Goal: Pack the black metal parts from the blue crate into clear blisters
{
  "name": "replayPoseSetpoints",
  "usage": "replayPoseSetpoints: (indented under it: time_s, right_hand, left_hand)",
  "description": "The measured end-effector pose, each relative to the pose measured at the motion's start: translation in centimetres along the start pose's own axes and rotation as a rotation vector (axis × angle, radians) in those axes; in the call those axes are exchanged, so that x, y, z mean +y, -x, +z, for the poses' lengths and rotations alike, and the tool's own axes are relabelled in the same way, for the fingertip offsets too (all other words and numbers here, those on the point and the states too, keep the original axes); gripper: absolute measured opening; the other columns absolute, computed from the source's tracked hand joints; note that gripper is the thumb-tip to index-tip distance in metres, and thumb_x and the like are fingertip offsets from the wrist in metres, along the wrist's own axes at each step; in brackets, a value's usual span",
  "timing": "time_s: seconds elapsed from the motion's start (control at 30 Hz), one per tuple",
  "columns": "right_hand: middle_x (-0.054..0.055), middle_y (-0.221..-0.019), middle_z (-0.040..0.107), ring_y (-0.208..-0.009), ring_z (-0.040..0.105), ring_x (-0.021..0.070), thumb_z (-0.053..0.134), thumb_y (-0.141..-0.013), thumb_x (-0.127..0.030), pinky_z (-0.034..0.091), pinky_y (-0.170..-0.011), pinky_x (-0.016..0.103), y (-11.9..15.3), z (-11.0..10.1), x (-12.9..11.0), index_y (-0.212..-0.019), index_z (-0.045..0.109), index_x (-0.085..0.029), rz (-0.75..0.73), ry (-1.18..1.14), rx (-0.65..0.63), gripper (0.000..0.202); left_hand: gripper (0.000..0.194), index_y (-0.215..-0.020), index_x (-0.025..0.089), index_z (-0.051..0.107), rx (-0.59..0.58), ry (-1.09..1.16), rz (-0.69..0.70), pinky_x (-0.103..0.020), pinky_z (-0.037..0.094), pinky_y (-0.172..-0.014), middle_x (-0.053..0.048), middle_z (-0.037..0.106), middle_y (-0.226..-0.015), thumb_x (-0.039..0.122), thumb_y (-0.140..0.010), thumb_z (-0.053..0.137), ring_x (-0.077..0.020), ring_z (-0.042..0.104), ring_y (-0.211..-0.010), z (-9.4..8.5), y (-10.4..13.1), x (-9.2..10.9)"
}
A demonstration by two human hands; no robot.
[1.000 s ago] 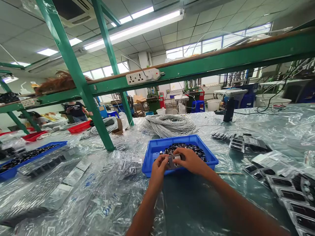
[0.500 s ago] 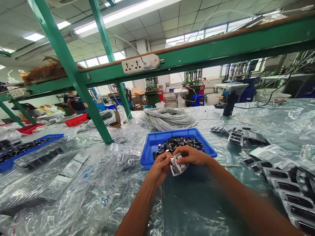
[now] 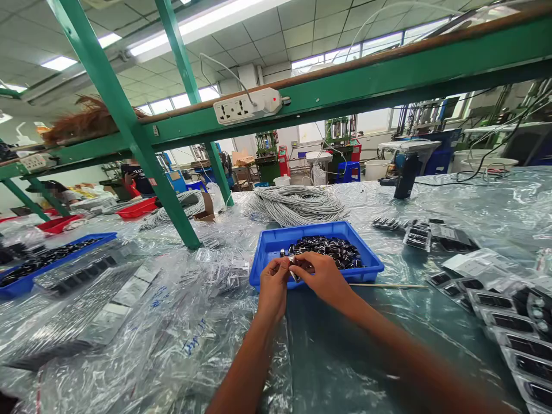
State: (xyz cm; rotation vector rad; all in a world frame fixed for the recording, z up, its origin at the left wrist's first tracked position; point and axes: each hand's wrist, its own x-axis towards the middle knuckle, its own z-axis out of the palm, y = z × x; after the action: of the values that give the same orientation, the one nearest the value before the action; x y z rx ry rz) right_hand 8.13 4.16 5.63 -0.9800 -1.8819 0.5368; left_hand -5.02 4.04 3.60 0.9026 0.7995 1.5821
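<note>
My left hand (image 3: pixel 273 282) and my right hand (image 3: pixel 319 277) meet at the near edge of a blue plastic tray (image 3: pixel 364 276). Between their fingertips they pinch a small white plastic piece (image 3: pixel 294 276), mostly hidden by the fingers. Both hands are closed on it. Behind the hands, a heap of small black parts (image 3: pixel 332 247) with shiny pale bands fills much of the tray. One such part (image 3: pixel 282 252) stands apart at the left of the heap.
A thin pale stick (image 3: pixel 390 286) lies right of the tray. Clear packs with black inserts (image 3: pixel 511 313) line the right side. Plastic bags (image 3: pixel 172 322) cover the left. Behind stands a grey cable coil (image 3: pixel 297 204); a green post (image 3: pixel 172 207) rises at left.
The white piece, seen broadly before with dark parts on it, is now mostly covered by my fingers. Both hands have moved slightly up and left, closer together.
</note>
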Motion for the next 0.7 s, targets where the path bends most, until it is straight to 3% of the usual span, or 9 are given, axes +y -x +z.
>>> replayPoseSetpoints:
  time_s: [0.13, 0.33, 0.5, 0.63, 0.7]
  right_hand:
    - [0.002, -0.075, 0.072, -0.071, 0.067, 0.0177, 0.07, -0.085, -0.03, 0.05, -0.068, 0.028, -0.35, -0.83, -0.15, -0.081, 0.07, -0.018, 0.091, -0.085, -0.004, 0.012]
    - [0.002, -0.071, 0.073, -0.067, 0.067, 0.0171, 0.068, -0.084, -0.033, 0.048, -0.065, 0.027, -0.4, -1.07, -0.08, -0.074, 0.068, -0.018, 0.084, -0.052, -0.01, 0.018]
    - [0.002, -0.066, 0.07, -0.06, 0.062, 0.015, 0.062, -0.082, -0.021, 0.044, -0.061, 0.026, -0.29, -0.83, 0.24, -0.07, 0.066, -0.018, 0.023, 0.034, -0.023, 0.013]
    - [-0.002, -0.053, 0.06, -0.05, 0.052, 0.0123, 0.057, -0.077, -0.015, 0.038, -0.053, 0.024, -0.23, -0.51, 0.49, -0.062, 0.063, -0.019, 0.034, 0.073, 0.026, 0.017]
    - [-0.002, -0.054, 0.061, -0.051, 0.054, 0.0133, 0.056, -0.079, -0.016, 0.041, -0.054, 0.025, -0.21, -0.2, 0.74, -0.066, 0.066, -0.019, 0.04, 0.046, 0.036, 0.017]
  left_hand:
    - [0.038, -0.06, 0.015, 0.061, -0.048, 0.08, -0.053, -0.023, 0.045, -0.068, 0.001, 0.061, -0.067, 0.036, -0.053, 0.092, -0.0111, 0.056, -0.069, -0.2, -0.29, -0.31]
    - [0.03, -0.061, 0.015, 0.066, -0.058, 0.08, -0.059, -0.023, 0.046, -0.068, 0.001, 0.062, -0.068, 0.029, -0.052, 0.091, -0.0112, 0.057, -0.069, -0.31, -0.42, -0.51]
    - [0.034, -0.061, 0.014, 0.069, -0.05, 0.03, -0.077, -0.023, 0.046, -0.065, 0.0, 0.062, -0.065, 0.037, -0.051, 0.092, -0.0103, 0.055, -0.063, -0.18, -0.28, -0.37]
    - [0.034, -0.066, 0.013, 0.071, -0.006, -0.094, -0.003, -0.024, 0.045, -0.062, -0.001, 0.063, -0.066, 0.042, -0.058, 0.088, -0.0108, 0.054, -0.063, -0.23, -0.25, -0.58]
    - [0.035, -0.068, 0.013, 0.071, 0.028, -0.15, 0.04, -0.024, 0.044, -0.061, -0.001, 0.062, -0.065, 0.044, -0.061, 0.086, -0.0109, 0.053, -0.062, -0.29, -0.3, -0.74]
